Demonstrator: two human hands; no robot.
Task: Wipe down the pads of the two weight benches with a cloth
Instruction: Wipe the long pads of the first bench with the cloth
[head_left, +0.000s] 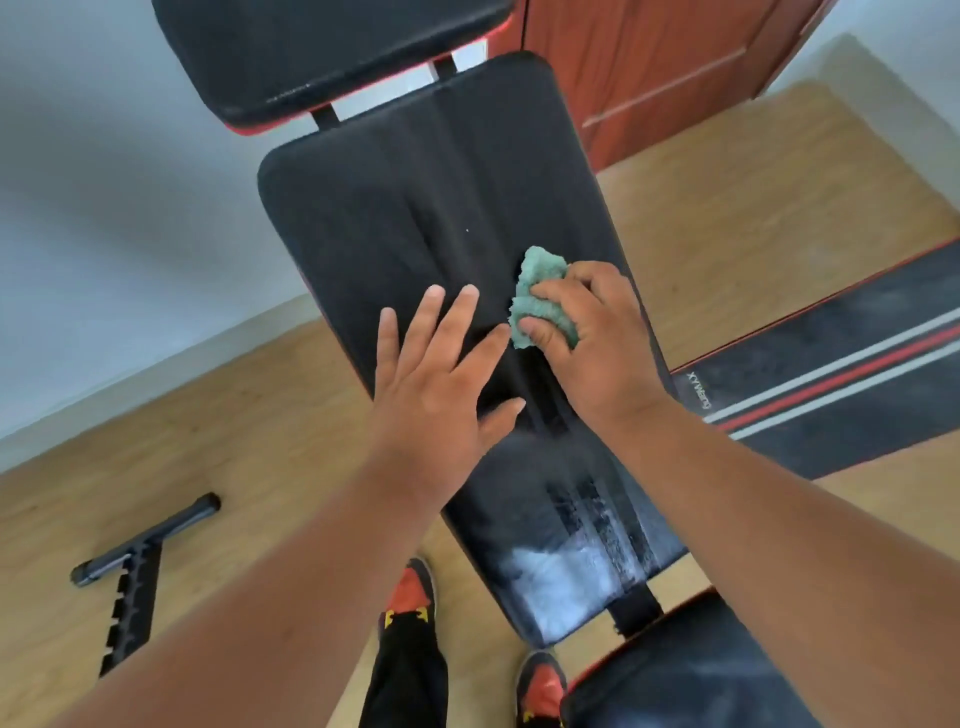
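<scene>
Head view: your right hand (587, 332) grips bunched teal terry cloth (540, 296) on long black padded bench pad (374, 208). Left hand (436, 374) flat, fingers straight, just left. Pad's long axis runs near-far; dusty patch (566, 566) near you.

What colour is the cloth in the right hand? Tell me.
The cloth is pale green, seen in the head view.

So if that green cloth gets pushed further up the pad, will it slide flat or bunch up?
Probably bunches: the green cloth is already crumpled where the right hand grips it. It looks soft and light, so it should drag easily over the long back pad, likely needing steady downward pressure.
</scene>
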